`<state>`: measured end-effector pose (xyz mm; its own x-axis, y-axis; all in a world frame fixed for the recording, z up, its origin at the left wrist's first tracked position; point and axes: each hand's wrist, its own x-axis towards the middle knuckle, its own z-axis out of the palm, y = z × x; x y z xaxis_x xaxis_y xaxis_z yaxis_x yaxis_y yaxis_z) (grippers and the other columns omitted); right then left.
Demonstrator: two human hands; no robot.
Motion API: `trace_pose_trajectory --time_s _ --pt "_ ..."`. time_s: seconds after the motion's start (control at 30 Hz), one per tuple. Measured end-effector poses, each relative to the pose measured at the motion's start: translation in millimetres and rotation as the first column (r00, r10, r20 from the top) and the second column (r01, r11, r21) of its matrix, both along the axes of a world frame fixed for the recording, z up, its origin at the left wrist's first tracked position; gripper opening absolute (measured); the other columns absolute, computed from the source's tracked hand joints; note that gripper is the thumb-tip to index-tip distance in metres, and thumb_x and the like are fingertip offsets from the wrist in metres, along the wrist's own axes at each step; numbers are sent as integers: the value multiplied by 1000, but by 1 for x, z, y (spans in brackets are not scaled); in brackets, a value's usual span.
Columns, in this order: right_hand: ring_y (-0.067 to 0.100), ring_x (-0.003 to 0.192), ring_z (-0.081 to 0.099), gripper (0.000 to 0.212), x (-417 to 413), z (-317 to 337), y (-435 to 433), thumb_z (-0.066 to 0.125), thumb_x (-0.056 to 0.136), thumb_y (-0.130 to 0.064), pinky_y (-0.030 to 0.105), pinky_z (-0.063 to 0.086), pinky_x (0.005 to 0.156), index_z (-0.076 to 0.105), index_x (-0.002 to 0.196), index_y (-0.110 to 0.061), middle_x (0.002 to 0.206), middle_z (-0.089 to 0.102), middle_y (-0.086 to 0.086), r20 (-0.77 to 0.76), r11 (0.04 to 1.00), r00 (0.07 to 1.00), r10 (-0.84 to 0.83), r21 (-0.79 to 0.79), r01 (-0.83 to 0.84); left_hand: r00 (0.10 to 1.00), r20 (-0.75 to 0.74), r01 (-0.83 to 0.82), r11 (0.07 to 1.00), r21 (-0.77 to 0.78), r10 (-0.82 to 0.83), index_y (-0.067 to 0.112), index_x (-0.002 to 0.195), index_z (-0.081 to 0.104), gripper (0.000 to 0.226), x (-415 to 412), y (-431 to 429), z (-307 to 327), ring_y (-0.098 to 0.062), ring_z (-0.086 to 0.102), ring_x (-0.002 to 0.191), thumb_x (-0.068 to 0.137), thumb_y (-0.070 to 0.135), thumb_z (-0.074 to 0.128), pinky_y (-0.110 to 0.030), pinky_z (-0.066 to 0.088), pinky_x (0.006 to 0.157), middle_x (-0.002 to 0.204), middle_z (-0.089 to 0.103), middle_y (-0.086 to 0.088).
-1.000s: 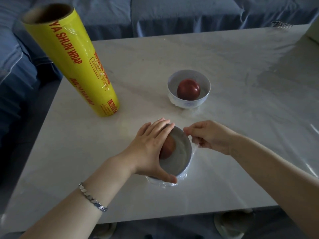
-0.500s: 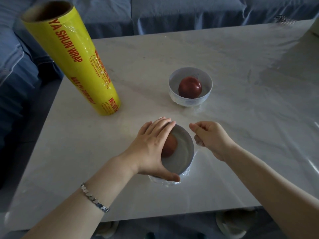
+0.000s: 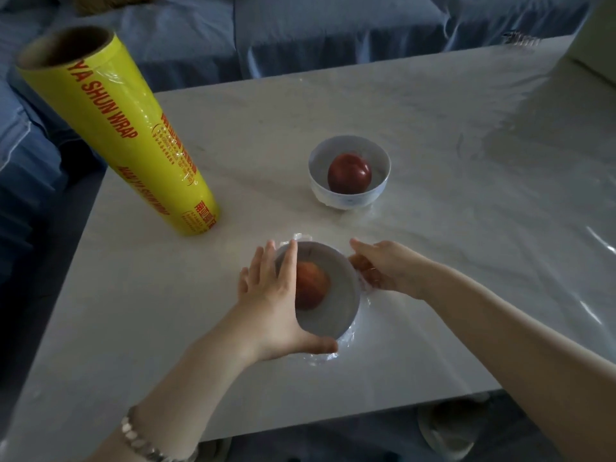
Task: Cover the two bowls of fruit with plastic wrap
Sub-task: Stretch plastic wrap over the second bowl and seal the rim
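Note:
The near bowl holds a reddish fruit and has plastic wrap stretched over its top and bunched around its sides. My left hand clasps its left rim, fingers flat on the wrap, thumb under the near edge. My right hand presses the wrap against the bowl's right side, fingers curled down. Behind it stands a second white bowl with a dark red fruit; I cannot tell whether film covers it. A tall yellow roll of wrap stands upright at the left.
A large loose sheet of clear film lies over the right half of the pale marble table. A blue sofa runs behind and to the left. The table's near edge is just below my arms.
My right hand has dropped from pinching the wrap above the rim to pressing it against the bowl's right side. My left hand's fingers have spread a little over the bowl's left rim.

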<state>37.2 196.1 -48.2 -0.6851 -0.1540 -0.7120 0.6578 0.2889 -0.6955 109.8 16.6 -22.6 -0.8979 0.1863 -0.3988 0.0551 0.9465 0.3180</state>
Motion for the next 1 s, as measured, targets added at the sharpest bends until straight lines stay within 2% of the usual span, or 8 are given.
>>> trace_pose_trajectory --time_s 0.1,0.2,0.33,0.4,0.57,0.67,0.8,1.0 --pt "13 58 48 42 -8 6 -7 44 93 -44 21 42 60 62 73 -12 66 53 3 55 992 990 128 -2 -128 997 0 81 996 47 -81 27 141 -29 143 -2 -5 6 -13 -26 141 53 61 78 -36 -3 118 154 -24 7" --pt "10 58 50 27 -13 5 -9 50 92 -35 17 42 53 59 79 -12 71 56 1 119 989 990 72 -139 -55 974 52 217 972 88 -222 44 131 -29 136 -16 -20 17 6 -32 128 55 49 84 -24 -10 115 143 -22 27" --pt "10 52 52 18 -11 -1 -7 55 90 -30 16 44 44 52 90 -12 70 57 4 173 981 984 47 -194 -13 960 84 262 962 77 -268 46 132 -25 131 -22 -41 25 12 -27 128 61 33 84 -16 -9 112 142 -23 28" --pt "12 52 52 25 -10 -5 -10 54 90 -35 19 42 46 52 91 -11 70 57 4 113 994 992 50 -102 -38 973 108 193 977 84 -202 39 140 -23 127 -18 -45 25 5 -26 134 65 30 80 -21 -4 116 149 -26 18" --pt "10 46 45 26 -9 -3 -21 51 91 -38 19 36 48 59 79 -16 60 53 -1 -83 982 979 184 52 -180 999 8 -50 990 128 50 32 144 -20 137 -7 -25 15 -13 -26 141 52 65 76 -36 -3 119 154 -26 0" --pt "11 54 46 21 -9 -7 -26 51 93 -26 21 41 55 54 73 -17 65 52 -1 -269 995 958 97 53 -86 990 -86 -107 993 43 110 29 143 -23 137 -4 -9 1 -22 -26 141 51 75 67 -46 -7 117 155 -24 -5" --pt "14 58 52 22 -7 1 -28 39 98 -22 29 48 69 45 78 -15 64 56 3 -329 988 935 -135 -122 100 977 -175 -136 990 -46 126 27 143 -25 136 -2 -2 -10 -27 -24 142 49 84 57 -50 -8 114 156 -21 -8" --pt "18 59 45 18 1 10 -44 30 98 -26 35 41 62 38 87 -13 64 48 1 -579 989 816 -5 118 90 968 -213 -143 989 -24 135 27 144 -20 132 -1 -1 -12 -27 -19 143 53 83 57 -49 -3 116 156 -15 -6"
